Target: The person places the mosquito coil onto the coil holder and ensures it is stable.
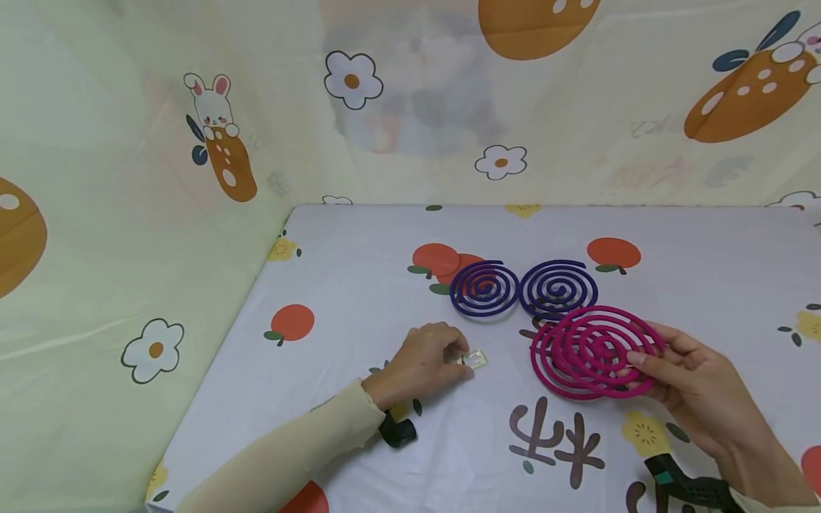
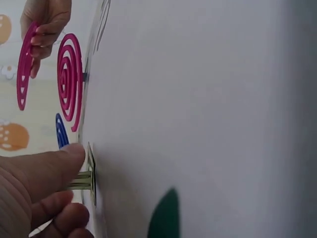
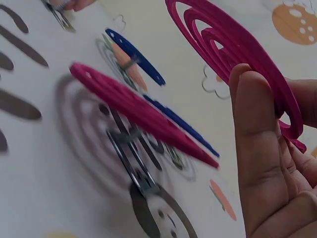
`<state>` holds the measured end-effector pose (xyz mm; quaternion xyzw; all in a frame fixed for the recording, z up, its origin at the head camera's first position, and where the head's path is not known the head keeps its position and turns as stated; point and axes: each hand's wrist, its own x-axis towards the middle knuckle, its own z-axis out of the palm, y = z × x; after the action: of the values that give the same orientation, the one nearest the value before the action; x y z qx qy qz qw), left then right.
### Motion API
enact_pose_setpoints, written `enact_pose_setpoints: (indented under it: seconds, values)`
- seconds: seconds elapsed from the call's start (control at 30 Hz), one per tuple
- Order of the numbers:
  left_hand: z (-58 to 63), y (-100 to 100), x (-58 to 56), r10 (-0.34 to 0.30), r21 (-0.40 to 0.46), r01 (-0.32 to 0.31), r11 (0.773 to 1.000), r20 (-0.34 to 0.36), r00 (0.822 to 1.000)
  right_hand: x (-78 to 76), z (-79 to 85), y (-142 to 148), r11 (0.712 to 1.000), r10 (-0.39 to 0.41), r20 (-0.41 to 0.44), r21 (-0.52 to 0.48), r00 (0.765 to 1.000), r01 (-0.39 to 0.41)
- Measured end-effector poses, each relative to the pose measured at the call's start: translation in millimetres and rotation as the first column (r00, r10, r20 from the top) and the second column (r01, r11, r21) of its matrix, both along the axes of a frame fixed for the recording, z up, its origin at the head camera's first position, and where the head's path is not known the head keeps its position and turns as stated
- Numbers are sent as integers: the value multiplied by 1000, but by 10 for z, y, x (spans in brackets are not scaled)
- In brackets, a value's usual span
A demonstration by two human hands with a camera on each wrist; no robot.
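Note:
My left hand (image 1: 420, 363) pinches a small metal mosquito coil stand (image 1: 476, 358) between thumb and fingers, low over the table. The left wrist view shows the stand's flat base (image 2: 93, 173) close to the tabletop; whether it touches is unclear. To the right, my right hand (image 1: 699, 392) grips a pink mosquito coil (image 3: 260, 54) by its edge. Below that coil, a second pink coil (image 3: 133, 109) sits raised on a metal stand (image 3: 143, 182). The two pink coils overlap in the head view. Behind them are two dark blue coils (image 1: 484, 315), side by side.
The table has a white cloth (image 1: 359, 249) printed with fruit, flowers and dark characters. A patterned curtain (image 1: 410, 171) hangs behind it and another covers the left side. Black straps (image 1: 400, 433) circle both wrists.

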<state>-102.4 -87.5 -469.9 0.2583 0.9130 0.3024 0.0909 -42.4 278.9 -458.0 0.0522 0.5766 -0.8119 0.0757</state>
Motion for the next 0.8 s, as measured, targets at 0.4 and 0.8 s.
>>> enact_pose_setpoints:
  seconds: [0.4,0.8]
  values:
    - [-18,26,-15,5,-98,-11,995,-64,998,-12,23,-474,989,128,18,78,992,-129]
    - [31,5,16,7,-153,-15,988,-50,999,-38,65,-924,966,193,83,157,978,-204]
